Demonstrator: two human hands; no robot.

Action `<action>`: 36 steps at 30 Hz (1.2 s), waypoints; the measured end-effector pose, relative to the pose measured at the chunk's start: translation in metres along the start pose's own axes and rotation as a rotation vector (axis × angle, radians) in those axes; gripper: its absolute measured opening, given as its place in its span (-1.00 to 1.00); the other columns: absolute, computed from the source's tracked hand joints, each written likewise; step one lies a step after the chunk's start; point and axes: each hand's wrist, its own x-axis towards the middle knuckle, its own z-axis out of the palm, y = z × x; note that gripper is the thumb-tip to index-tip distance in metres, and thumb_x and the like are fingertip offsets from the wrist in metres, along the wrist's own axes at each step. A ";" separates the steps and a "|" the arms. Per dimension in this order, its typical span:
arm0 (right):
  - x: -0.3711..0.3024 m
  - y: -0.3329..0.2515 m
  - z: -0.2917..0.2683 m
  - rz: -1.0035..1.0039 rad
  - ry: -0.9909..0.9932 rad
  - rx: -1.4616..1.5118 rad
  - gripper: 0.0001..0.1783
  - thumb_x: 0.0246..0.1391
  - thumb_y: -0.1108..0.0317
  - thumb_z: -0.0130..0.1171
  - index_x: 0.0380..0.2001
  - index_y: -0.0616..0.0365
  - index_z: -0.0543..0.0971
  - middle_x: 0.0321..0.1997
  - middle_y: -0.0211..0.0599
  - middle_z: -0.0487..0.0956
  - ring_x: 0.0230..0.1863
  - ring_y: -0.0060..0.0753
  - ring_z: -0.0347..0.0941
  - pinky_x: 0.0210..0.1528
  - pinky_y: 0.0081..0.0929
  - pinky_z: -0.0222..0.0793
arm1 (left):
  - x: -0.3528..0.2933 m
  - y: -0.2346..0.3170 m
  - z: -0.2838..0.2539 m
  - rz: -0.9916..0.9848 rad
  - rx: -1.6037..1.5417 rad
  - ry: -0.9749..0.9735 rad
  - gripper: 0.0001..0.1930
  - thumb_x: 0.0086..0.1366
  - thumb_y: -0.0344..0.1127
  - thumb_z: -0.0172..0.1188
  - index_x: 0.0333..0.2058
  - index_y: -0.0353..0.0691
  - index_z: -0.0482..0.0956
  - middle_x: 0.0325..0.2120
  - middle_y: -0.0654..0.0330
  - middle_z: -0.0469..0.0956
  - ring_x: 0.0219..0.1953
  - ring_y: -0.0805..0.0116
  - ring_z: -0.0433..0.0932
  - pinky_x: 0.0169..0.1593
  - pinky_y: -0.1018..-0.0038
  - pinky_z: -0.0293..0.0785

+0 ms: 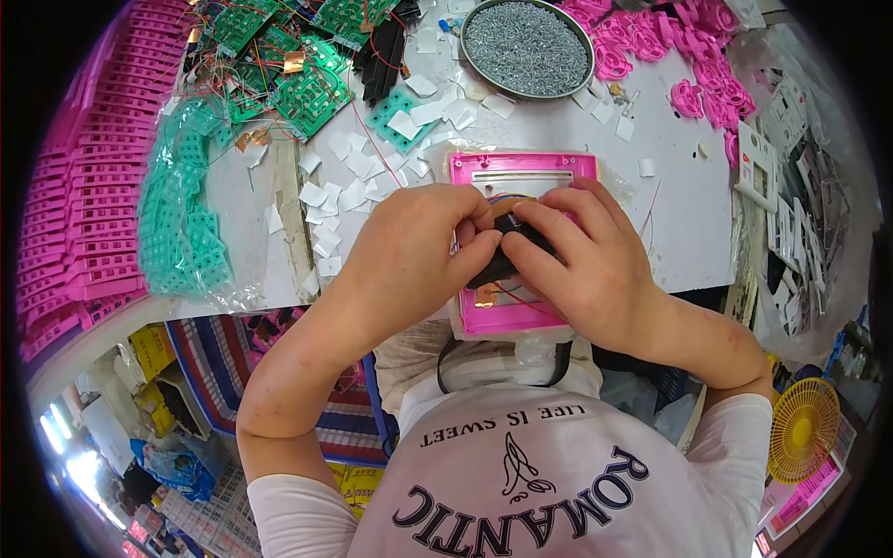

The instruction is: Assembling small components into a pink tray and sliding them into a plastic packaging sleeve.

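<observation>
A pink plastic casing [512,322] lies in front of me at the table's near edge, with clear plastic film around it. Inside it show a pale panel, a copper-coloured patch and thin red and dark wires. Over its middle, my left hand [414,244] pinches a small black part [495,267] between thumb and curled fingers. My right hand [593,256] bends its fingers onto the same part from the other side, its outer fingers by the casing's right edge. Fingers cover much of the black part, so its exact kind cannot be made out.
Green circuit boards [312,93] with wires lie far left, beside bagged teal rubber keypads [181,209]. White paper squares [358,167] are scattered left of the casing. A round metal tray [465,58] holds screws. Pink rings [688,98], white panels [758,172] and stacked pink casings [102,167] flank the table.
</observation>
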 end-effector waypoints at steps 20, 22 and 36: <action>0.038 0.159 -0.101 0.174 1.035 0.678 -0.54 0.39 0.33 -0.01 0.27 0.29 0.37 -0.03 -0.27 0.58 -0.11 -0.32 0.52 0.07 -0.27 0.46 | 0.177 -0.041 -0.001 0.461 0.764 0.311 -0.83 0.23 -0.16 0.23 -0.36 -0.08 0.70 -0.34 0.18 0.69 -0.17 0.17 0.65 -0.16 0.12 0.53; 0.083 0.147 -0.107 0.406 1.085 0.919 -0.49 0.22 0.28 0.19 0.15 0.35 0.41 -0.27 -0.19 0.61 -0.29 -0.33 0.58 -0.14 -0.37 0.51 | 0.177 -0.035 0.000 0.462 0.786 0.237 -0.83 0.24 -0.14 0.23 -0.35 -0.05 0.70 -0.30 0.21 0.69 -0.12 0.23 0.65 -0.16 0.13 0.52; 0.058 0.093 -0.073 -0.056 0.303 1.470 -0.46 0.34 0.16 0.03 0.30 0.13 0.29 -0.37 -0.46 0.48 -0.37 -0.49 0.38 -0.17 -0.41 0.43 | 0.064 0.021 -0.006 0.612 0.494 0.415 -0.81 0.11 -0.30 0.44 -0.48 -0.16 0.56 -0.50 0.25 0.57 -0.37 0.21 0.57 -0.14 0.24 0.38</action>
